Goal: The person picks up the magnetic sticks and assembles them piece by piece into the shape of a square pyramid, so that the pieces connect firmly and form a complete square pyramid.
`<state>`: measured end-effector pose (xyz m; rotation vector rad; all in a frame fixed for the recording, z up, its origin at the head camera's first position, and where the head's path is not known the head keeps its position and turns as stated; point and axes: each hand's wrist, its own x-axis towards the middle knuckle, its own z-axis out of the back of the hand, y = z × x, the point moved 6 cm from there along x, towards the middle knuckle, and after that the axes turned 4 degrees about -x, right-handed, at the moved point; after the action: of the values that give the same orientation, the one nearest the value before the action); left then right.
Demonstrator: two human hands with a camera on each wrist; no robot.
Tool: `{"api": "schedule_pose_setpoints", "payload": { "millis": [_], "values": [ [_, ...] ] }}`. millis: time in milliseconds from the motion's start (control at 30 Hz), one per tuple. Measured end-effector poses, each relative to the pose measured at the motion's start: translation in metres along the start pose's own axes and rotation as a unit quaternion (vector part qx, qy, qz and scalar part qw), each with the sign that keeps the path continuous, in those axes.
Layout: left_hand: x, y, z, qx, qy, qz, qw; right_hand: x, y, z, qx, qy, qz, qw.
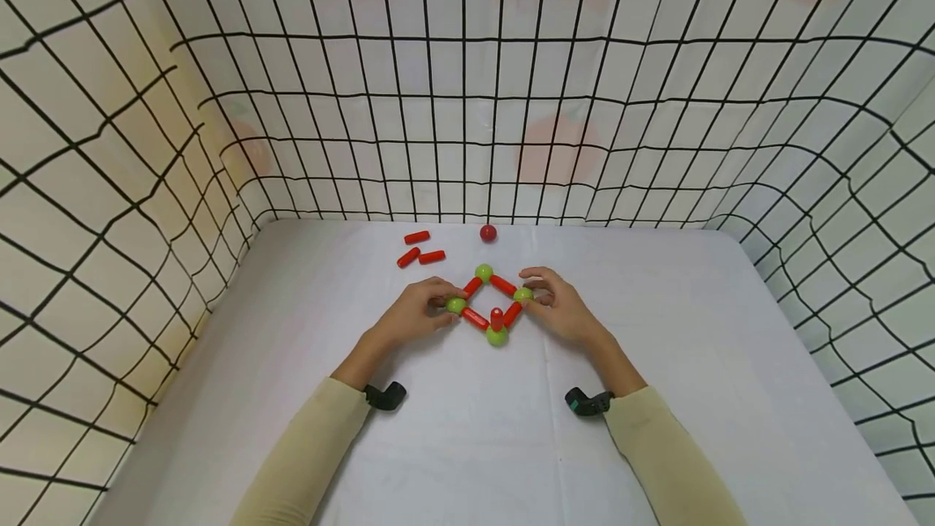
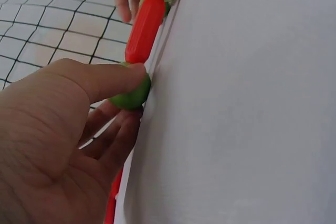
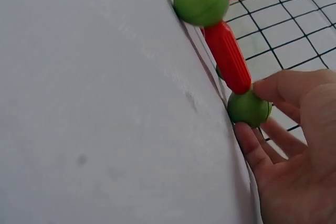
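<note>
A diamond-shaped frame of red rods (image 1: 476, 318) joined by green balls lies flat on the white table. My left hand (image 1: 416, 311) pinches the left green ball (image 1: 456, 306) between thumb and fingers, as the left wrist view shows closely. On the opposite corner, my right hand (image 1: 564, 311) holds the right green ball (image 1: 523, 295), thumb on one side and fingers on the other. From the near green ball (image 1: 497, 337) one red rod (image 1: 497, 316) stands up. The far green ball (image 1: 484, 273) has no hand on it.
Behind my left hand lie 3 loose red rods (image 1: 417, 238). A red ball (image 1: 488, 233) sits near the back edge of the white table (image 1: 467, 445). Black netting (image 1: 467, 96) over pale walls encloses the back and sides.
</note>
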<state>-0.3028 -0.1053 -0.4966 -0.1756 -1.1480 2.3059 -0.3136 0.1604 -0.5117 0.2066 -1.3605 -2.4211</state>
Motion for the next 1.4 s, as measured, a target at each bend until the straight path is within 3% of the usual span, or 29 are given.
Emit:
{"api": "schedule_pose_setpoints", "payload": {
  "millis": [133, 333, 467, 567, 800, 967, 1067, 1200, 1400],
  "values": [
    [0.0, 0.0, -0.001, 0.001, -0.006, -0.003, 1.0, -0.007, -0.002, 0.003, 0.03, 0.007, -0.022, 0.999],
    [0.004, -0.009, -0.012, -0.007, 0.008, -0.028, 0.9996, -0.008, 0.0, -0.003, -0.043, 0.071, 0.01, 0.996],
    [0.006, -0.016, -0.017, -0.013, 0.017, -0.034, 0.9992, -0.006, 0.0, -0.005, -0.071, 0.074, 0.015, 0.995],
    [0.006, -0.016, -0.015, -0.009, 0.008, -0.02, 0.9997, -0.006, 0.0, -0.004, -0.073, 0.07, 0.009, 0.995],
    [0.006, 0.001, 0.02, -0.009, -0.064, 0.045, 0.9969, -0.006, -0.001, -0.004, -0.061, 0.062, 0.007, 0.996],
    [0.006, 0.023, 0.051, -0.006, -0.134, 0.098, 0.9861, -0.007, -0.001, -0.005, -0.05, 0.065, 0.001, 0.997],
    [0.006, 0.031, 0.065, -0.007, -0.17, 0.109, 0.9793, -0.008, 0.001, -0.005, -0.05, 0.067, 0.004, 0.997],
    [0.008, 0.036, 0.076, 0.0, -0.199, 0.124, 0.9722, -0.008, 0.002, -0.004, -0.053, 0.062, 0.009, 0.997],
    [0.01, 0.047, 0.079, 0.012, -0.21, 0.169, 0.9629, -0.008, 0.0, -0.005, -0.053, 0.059, 0.009, 0.997]
  ]
}}
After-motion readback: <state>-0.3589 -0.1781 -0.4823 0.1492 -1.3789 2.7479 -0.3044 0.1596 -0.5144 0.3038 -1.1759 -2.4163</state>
